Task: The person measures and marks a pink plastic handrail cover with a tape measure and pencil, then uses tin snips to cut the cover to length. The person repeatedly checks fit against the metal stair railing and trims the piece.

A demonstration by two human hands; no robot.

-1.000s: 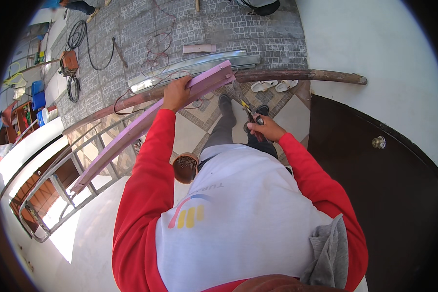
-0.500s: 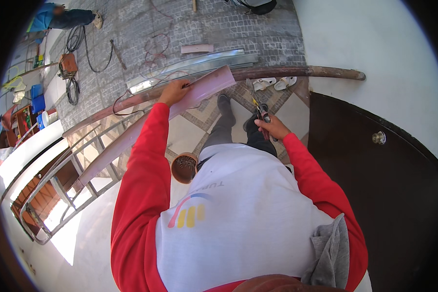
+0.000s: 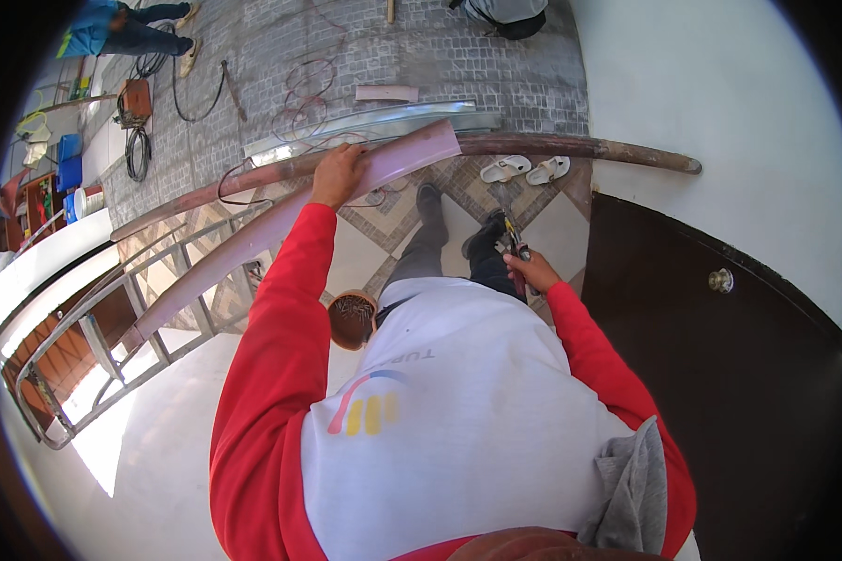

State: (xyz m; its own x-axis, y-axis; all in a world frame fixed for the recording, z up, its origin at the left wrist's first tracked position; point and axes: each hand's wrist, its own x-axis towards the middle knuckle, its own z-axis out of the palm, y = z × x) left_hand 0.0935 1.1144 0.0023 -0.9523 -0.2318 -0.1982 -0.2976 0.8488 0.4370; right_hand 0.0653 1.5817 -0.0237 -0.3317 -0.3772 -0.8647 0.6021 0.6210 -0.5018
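Observation:
My left hand (image 3: 339, 175) is closed on the upper edge of a long pale-pink panel strip (image 3: 407, 157), near its far end. The strip slants down to the left, crossing a metal ladder (image 3: 173, 251). My right hand (image 3: 536, 272), in front of my right thigh, is wrapped round the dark red handles of tin snips (image 3: 514, 238). The yellow part and narrow blades of the snips point away from me, apart from the strip. At my waist on the left hangs a brown pot (image 3: 353, 338) with many small metal fasteners inside.
A dark wooden pole (image 3: 617, 151) runs across, beyond the strip. Metal channels (image 3: 374, 122) and a short pink offcut (image 3: 386, 93) lie on the paving. White sandals (image 3: 506, 169) sit below the pole. A brown door (image 3: 683, 374) is right; another person (image 3: 145, 37) is far left.
My left hand and the strip's far end have shifted slightly right. My right hand has lowered a little with the snips. The far person's legs have moved further into view.

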